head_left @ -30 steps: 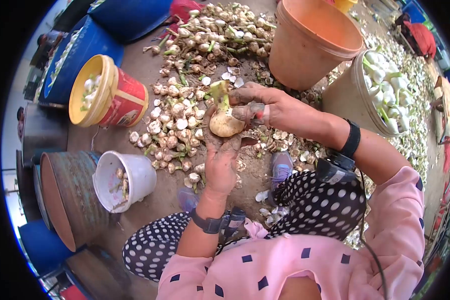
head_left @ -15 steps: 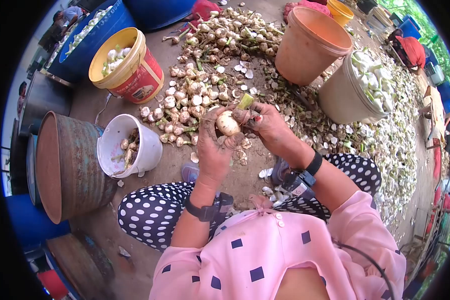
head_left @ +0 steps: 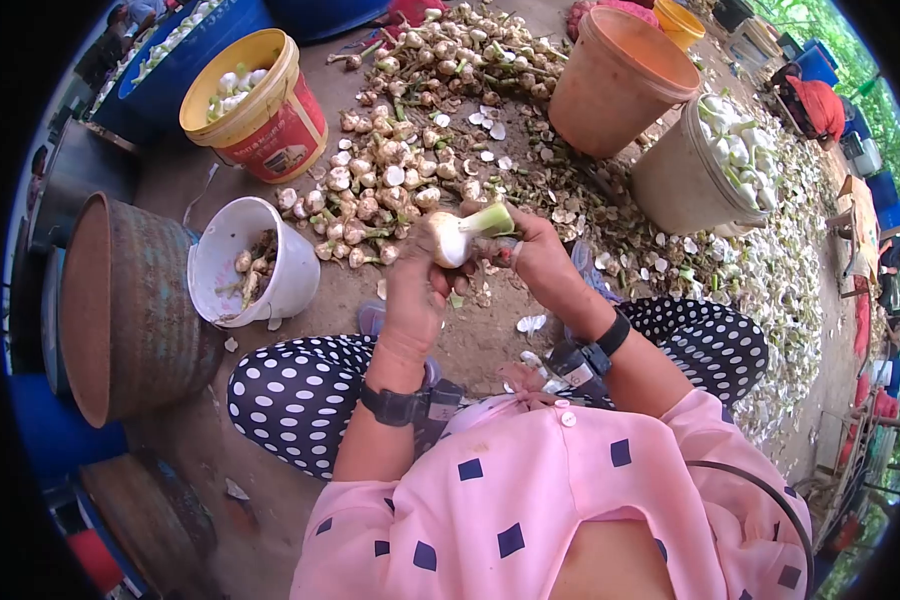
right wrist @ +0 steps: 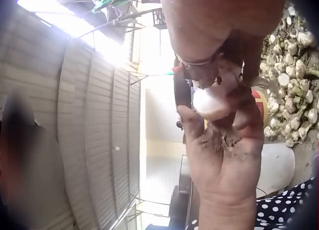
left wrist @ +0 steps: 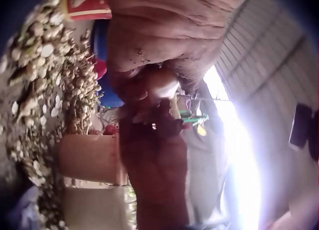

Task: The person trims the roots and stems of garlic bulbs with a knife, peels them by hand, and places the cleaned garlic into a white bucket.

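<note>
A garlic bulb [head_left: 451, 243] with a short thick green stem is held up in front of the person's knees. Its skin is white near the stem and browner on the far left. My left hand [head_left: 413, 285] grips the bulb from the left, fingers and thumb curled around it. From the right, my soiled right hand [head_left: 543, 262] pinches at the bulb's side just below the stem. In the right wrist view the white bulb [right wrist: 209, 103] sits between both hands' fingers. The left wrist view shows it mostly covered by fingers.
Unpeeled garlic bulbs [head_left: 370, 195] are heaped on the ground ahead, with skins [head_left: 670, 275] strewn to the right. A yellow-red bucket [head_left: 288, 130], a white bucket [head_left: 305, 268] and a rusty drum [head_left: 140, 300] stand left. An orange bucket [head_left: 610, 110] and a garlic-filled pale bucket [head_left: 670, 175] stand right.
The bulb has turned so its stem points right, and more white surface shows. Both hands have come lower and stay on it. The head view has shifted.
</note>
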### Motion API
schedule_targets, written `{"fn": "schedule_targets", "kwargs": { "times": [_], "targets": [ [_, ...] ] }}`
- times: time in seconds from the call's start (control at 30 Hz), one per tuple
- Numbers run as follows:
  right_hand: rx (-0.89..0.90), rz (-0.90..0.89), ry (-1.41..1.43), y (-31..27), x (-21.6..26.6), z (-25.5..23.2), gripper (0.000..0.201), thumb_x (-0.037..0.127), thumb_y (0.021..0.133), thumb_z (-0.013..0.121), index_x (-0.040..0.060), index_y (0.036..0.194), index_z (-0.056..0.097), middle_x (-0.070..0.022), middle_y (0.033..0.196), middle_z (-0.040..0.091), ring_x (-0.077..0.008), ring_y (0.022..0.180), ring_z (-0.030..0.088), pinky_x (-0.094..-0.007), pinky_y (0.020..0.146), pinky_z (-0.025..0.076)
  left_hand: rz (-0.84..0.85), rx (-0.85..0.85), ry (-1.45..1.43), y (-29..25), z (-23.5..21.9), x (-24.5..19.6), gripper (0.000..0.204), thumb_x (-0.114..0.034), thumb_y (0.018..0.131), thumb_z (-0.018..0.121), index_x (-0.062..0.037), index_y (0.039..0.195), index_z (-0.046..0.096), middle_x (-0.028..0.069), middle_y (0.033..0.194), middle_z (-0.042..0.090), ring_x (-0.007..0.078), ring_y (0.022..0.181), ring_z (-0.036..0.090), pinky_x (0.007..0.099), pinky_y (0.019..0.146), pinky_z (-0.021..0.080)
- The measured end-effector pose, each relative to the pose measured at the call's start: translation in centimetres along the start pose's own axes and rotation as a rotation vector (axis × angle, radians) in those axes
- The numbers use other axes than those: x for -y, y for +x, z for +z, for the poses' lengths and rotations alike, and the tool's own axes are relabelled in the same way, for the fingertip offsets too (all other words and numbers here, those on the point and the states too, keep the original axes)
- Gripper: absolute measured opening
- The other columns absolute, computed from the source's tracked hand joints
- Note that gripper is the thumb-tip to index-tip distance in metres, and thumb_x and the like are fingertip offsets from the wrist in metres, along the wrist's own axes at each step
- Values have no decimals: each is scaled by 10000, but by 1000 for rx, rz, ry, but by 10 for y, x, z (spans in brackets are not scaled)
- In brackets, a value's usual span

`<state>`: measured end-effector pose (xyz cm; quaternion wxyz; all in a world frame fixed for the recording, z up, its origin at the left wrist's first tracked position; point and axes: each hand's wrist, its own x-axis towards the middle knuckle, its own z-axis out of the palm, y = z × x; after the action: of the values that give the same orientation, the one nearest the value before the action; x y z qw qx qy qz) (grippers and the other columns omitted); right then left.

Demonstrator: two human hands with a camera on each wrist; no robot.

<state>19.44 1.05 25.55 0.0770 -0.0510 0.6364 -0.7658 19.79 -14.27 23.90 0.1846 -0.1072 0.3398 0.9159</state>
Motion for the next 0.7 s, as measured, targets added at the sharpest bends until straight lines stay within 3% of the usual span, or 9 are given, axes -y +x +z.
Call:
{"fn": "schedule_targets", "kwargs": {
  "times": [0.07, 0.2, 0.27, 0.33, 0.4, 0.47, 0.6, 0.67, 0.7],
  "targets": [
    [10, -11, -80, -2, -8, -10, 227, -60, 797, 548, 8, 985, 654, -8, 819, 630, -66, 740, 526, -252, 663, 449, 354, 44, 538, -3, 2, 10, 430, -399, 926, 494, -39, 1160, 511, 64, 866, 622, 92, 523, 513, 188, 403, 398],
    [247, 400, 190, 7, 0, -41, 239, -51, 824, 464, 4, 926, 673, -17, 738, 641, -104, 655, 590, -253, 582, 475, -245, 369, -13, -3, -2, -13, 484, -466, 930, 452, -59, 1189, 492, 31, 784, 608, 46, 469, 484, 138, 341, 289],
    [168, 342, 134, 3, 5, -38, 166, -21, 843, 518, -6, 918, 666, -66, 787, 661, -131, 707, 616, -243, 635, 500, -328, 231, 183, 6, -11, -10, 441, -434, 951, 428, -55, 1155, 524, 21, 756, 598, 33, 465, 457, 137, 375, 303],
    [80, 329, 144, 6, 3, -37, 157, -21, 840, 527, -7, 912, 666, -65, 808, 657, -137, 715, 623, -271, 663, 517, 227, -118, 795, 31, -36, 7, 404, -384, 962, 432, -32, 1118, 554, 16, 765, 592, 30, 474, 447, 138, 408, 308],
    [-68, 236, 119, 8, -9, -34, 149, -47, 797, 579, -16, 921, 655, -82, 855, 655, -154, 729, 630, -317, 711, 531, 269, -178, 682, 31, -32, 10, 323, -305, 948, 503, -44, 1127, 567, -3, 777, 584, 19, 489, 426, 150, 427, 302],
    [-79, -280, -583, 4, -25, -31, 174, -60, 786, 590, -20, 946, 643, -85, 865, 657, -167, 751, 632, -332, 732, 528, 364, -28, 565, 26, -22, 25, 304, -234, 901, 600, -55, 1143, 567, -24, 785, 577, 9, 494, 406, 158, 415, 284],
    [55, -300, -766, -4, -22, -33, 171, -14, 796, 608, -20, 964, 640, -109, 954, 650, -189, 815, 631, -331, 763, 517, 170, -159, 619, 32, -21, 18, 240, -168, 858, 648, -50, 1065, 616, -20, 804, 592, 3, 536, 425, 147, 422, 298],
    [76, 350, 199, -2, -17, -55, 219, 58, 784, 668, -9, 990, 637, -118, 1026, 638, -208, 867, 630, -349, 779, 521, 99, -118, 556, 35, -28, 18, 192, -156, 840, 666, -47, 996, 636, -4, 791, 621, 18, 554, 478, 150, 426, 328],
    [28, 348, 447, -2, -13, -64, 318, 110, 763, 709, -2, 1046, 616, -119, 1043, 636, -206, 895, 629, -371, 791, 527, 115, -71, 383, 34, -25, 19, 187, -164, 832, 674, -40, 968, 639, 5, 794, 639, 44, 567, 523, 161, 443, 372]
  ]
}}
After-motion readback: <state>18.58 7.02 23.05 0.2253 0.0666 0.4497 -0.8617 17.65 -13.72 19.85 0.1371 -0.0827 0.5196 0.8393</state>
